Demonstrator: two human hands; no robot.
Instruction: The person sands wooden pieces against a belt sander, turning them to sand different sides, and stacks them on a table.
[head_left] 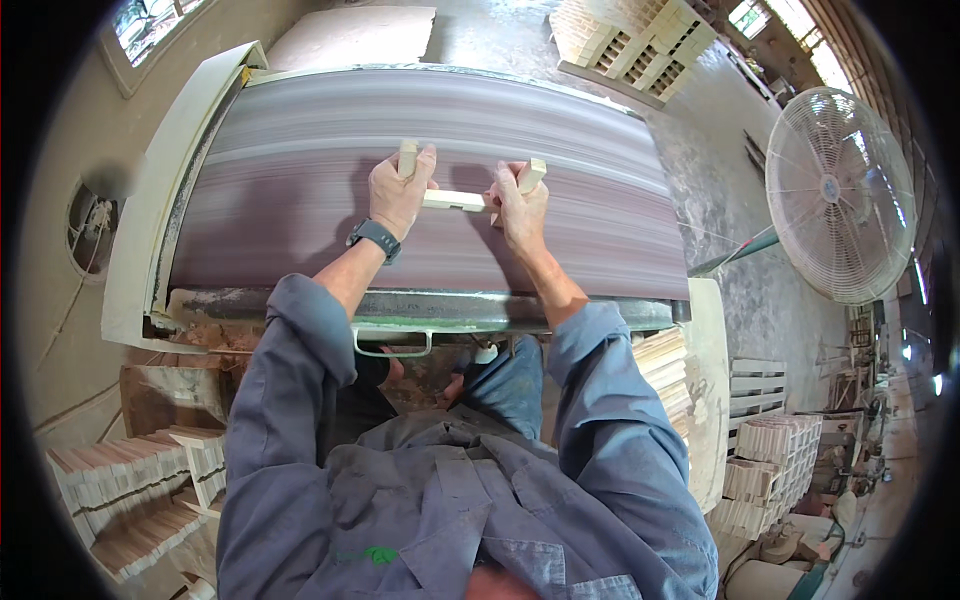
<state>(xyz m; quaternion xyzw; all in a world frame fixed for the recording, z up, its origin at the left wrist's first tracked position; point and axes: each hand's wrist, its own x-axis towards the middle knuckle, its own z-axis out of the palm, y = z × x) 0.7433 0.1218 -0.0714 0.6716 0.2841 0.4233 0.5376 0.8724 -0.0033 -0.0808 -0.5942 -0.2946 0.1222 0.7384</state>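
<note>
A pale wooden piece [455,201] with a crossbar and two upright ends lies over the wide grey-purple sanding belt [580,240]. My left hand [397,196], with a dark watch at its wrist, is closed around the left end. At the other end, the fingers of my right hand [523,212] wrap the wood. A small dark notch shows in the crossbar between my hands. Streaks run along the belt, and its surface looks smeared as if moving. Whether the underside of the wood touches the belt is hidden.
A pale machine housing [133,250] borders the belt at left; a green-white handle [394,352] juts from its front edge. A large caged fan [840,195] stands at right. Stacked wooden strips [135,470] are at lower left, with more stacked wood [768,470] at lower right.
</note>
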